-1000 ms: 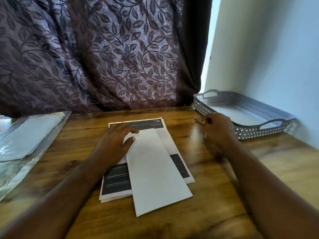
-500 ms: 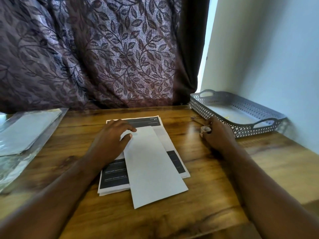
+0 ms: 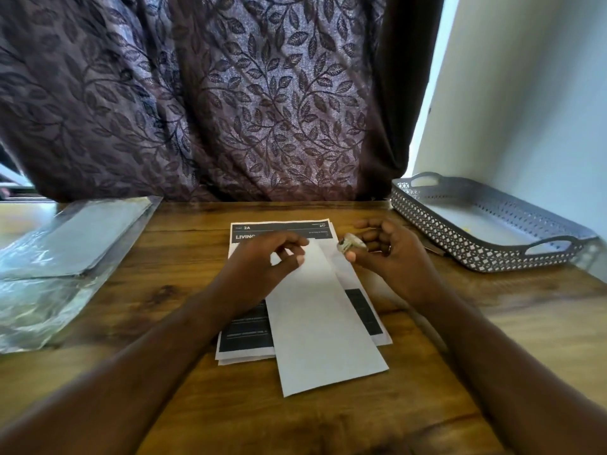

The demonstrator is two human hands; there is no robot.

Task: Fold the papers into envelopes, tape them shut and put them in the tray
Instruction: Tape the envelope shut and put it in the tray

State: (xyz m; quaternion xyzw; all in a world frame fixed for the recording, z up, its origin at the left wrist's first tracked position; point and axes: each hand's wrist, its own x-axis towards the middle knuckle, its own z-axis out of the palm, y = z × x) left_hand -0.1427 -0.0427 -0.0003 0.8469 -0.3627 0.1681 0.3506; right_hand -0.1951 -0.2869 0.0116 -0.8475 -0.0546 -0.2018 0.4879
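A folded white paper (image 3: 322, 326) lies slanted on a stack of printed sheets (image 3: 249, 336) at the table's middle. My left hand (image 3: 262, 267) hovers over the fold's upper left end, fingers curled, thumb and forefinger close together; whether they touch the paper is unclear. My right hand (image 3: 391, 254) holds a small roll of clear tape (image 3: 350, 244) between thumb and fingers, just right of the fold's top. The grey perforated tray (image 3: 476, 254) stands at the far right against the wall, with a pale sheet inside it.
A clear plastic sleeve holding white sheets (image 3: 75, 244) lies at the left on the wooden table (image 3: 184, 284). A dark leaf-patterned curtain (image 3: 230, 93) hangs behind the table. A thin dark object (image 3: 435, 249) lies beside the tray's near wall.
My right hand came back from beside the tray with the tape roll and now sits near the folded paper's top. My left hand lifted its fingers off the paper.
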